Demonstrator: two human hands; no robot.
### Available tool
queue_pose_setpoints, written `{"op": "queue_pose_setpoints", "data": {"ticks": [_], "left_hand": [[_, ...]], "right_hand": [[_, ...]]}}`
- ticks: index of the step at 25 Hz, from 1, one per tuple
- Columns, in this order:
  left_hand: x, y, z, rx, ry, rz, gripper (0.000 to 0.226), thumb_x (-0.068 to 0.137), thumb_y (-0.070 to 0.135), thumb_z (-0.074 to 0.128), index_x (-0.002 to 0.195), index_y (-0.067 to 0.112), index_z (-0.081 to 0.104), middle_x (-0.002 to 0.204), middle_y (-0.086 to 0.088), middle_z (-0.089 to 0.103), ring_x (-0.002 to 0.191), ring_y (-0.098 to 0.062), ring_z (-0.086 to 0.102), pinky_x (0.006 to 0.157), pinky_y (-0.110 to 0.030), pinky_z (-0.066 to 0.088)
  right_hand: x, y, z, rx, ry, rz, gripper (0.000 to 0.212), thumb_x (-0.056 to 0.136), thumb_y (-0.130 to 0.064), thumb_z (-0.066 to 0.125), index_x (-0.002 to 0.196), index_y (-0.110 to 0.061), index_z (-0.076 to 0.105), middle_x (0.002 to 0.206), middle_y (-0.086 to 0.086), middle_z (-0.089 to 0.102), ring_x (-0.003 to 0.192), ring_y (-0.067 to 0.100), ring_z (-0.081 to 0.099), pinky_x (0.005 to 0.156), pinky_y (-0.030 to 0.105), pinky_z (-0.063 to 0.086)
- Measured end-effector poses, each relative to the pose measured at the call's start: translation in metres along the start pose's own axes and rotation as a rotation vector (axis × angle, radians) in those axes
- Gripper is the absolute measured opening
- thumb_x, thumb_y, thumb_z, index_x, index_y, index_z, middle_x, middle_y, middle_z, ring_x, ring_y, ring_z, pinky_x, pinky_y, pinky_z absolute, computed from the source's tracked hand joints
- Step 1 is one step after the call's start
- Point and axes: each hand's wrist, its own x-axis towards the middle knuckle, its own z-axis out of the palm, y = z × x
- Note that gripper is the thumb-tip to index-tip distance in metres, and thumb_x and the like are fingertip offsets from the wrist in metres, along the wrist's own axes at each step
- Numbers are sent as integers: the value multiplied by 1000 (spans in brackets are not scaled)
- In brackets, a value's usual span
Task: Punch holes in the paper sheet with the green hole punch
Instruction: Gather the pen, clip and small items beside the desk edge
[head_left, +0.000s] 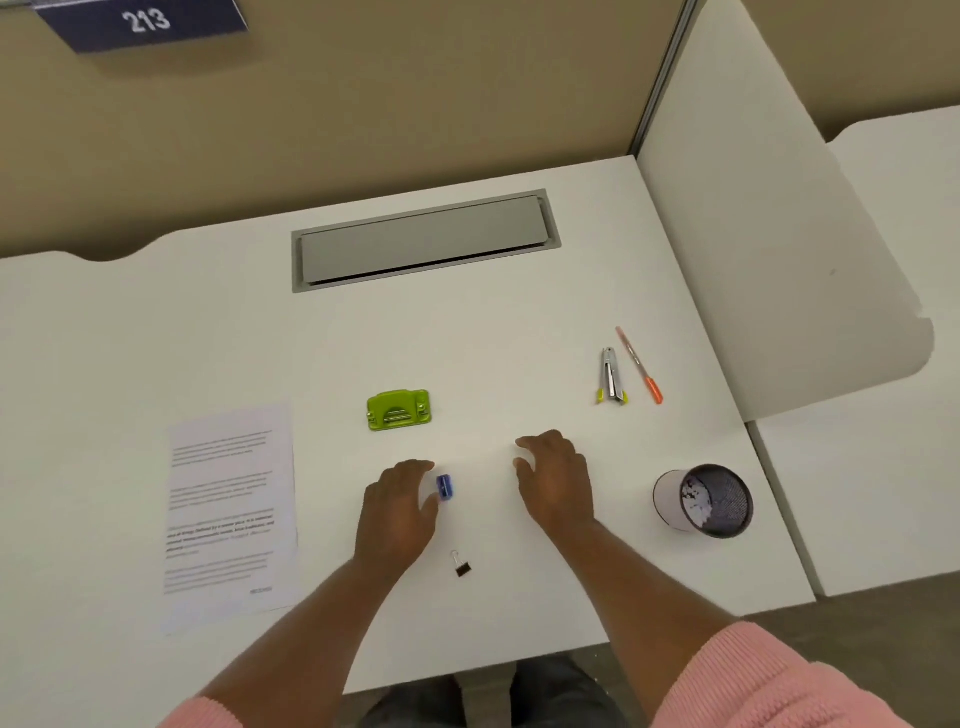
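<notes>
The green hole punch (398, 410) sits on the white desk (493, 353), just beyond my hands. A printed paper sheet (231, 514) lies flat to the left of it, near the desk's front edge. My left hand (400, 506) hovers palm down below the punch, fingers loosely curled, holding nothing. My right hand (556, 480) hovers palm down to the right of it, fingers apart and empty. Neither hand touches the punch or the paper.
A small blue sharpener (445, 487) lies right beside my left hand's fingertips. A black binder clip (461, 564) is nearer the front edge. A staple remover (611, 376) and orange pen (640, 365) lie far right; a mesh cup (704, 501) lies tipped on its side. A grey cable hatch (426, 240) sits at the back.
</notes>
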Motion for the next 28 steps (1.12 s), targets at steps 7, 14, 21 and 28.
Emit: {"op": "queue_pose_setpoints", "data": {"ticks": [7, 14, 21, 28], "left_hand": [[-41, -64, -9, 160, -145, 46, 66, 75, 49, 68, 134, 23, 52, 130, 3, 55, 119, -21, 53, 95, -37, 44], [-38, -88, -15, -15, -275, 47, 33, 85, 23, 67, 118, 24, 61, 108, 11, 58, 103, -11, 55, 80, -22, 45], [0, -49, -17, -79, -240, 55, 24, 84, 27, 66, 108, 26, 64, 101, 10, 63, 95, -10, 59, 80, -23, 47], [89, 73, -2, -206, -164, 30, 22, 82, 30, 70, 102, 26, 60, 97, 8, 63, 84, -14, 64, 72, -26, 47]], "right_hand": [[-30, -50, 40, 11, -124, -133, 43, 95, -35, 58, 136, -25, 57, 131, -2, 54, 122, 18, 52, 99, 35, 37], [-30, -85, 61, 25, -178, -156, 39, 93, -33, 63, 131, -23, 60, 129, -1, 52, 110, 22, 56, 96, 33, 42], [-22, -80, 48, 53, -56, -67, 33, 94, -11, 53, 124, -15, 64, 123, 2, 59, 105, 23, 58, 88, 33, 48], [16, -18, -21, 185, 116, 189, 36, 90, -3, 53, 122, -15, 62, 121, 1, 60, 114, 23, 53, 83, 35, 50]]}}
